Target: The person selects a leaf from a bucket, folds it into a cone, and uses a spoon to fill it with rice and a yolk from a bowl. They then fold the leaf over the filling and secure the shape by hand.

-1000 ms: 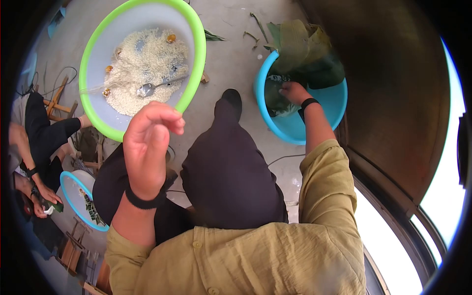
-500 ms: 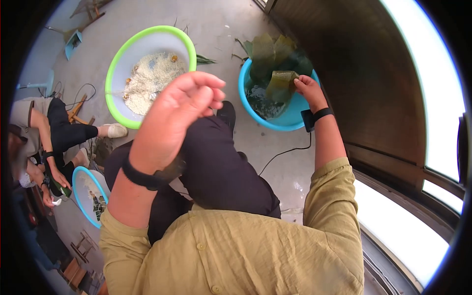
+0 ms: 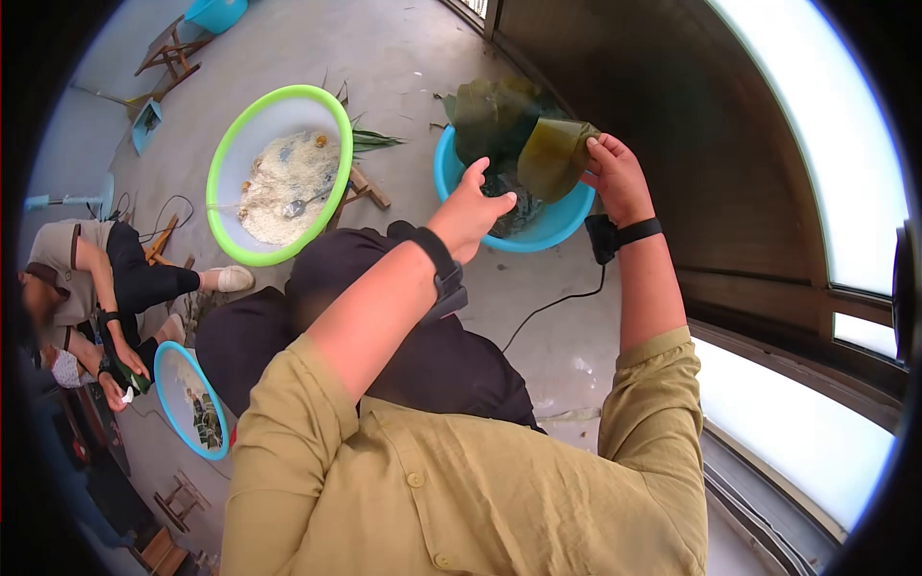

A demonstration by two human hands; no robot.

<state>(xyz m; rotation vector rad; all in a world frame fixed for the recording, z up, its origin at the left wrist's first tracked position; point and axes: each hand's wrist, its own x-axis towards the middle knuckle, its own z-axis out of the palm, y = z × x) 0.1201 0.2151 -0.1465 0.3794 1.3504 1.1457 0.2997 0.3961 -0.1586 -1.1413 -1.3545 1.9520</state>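
Note:
My right hand (image 3: 621, 178) pinches the edge of a broad green leaf (image 3: 554, 158), which hangs over the blue basin (image 3: 567, 227). Water and more dark leaves (image 3: 495, 113) are in that basin, some rising past its far rim. My left hand (image 3: 473, 213) is at the basin's near left edge, thumb and forefinger spread, holding nothing, a short way left of the held leaf. To the left, a green-rimmed basin (image 3: 219, 223) holds white rice (image 3: 288, 192) with a few brown pieces and a spoon.
At the far left a seated person (image 3: 96, 278) handles a green leaf beside a smaller blue-rimmed basin (image 3: 221, 422). A wooden stool (image 3: 368, 187) stands by the rice basin. A black cable (image 3: 557, 301) runs from my right wrist. A dark panel (image 3: 711, 125) rises at the right.
My left hand has moved right, from near the rice basin to the water basin, and its fingers have spread. The leaf in my right hand is raised slightly and turned more broadly to view.

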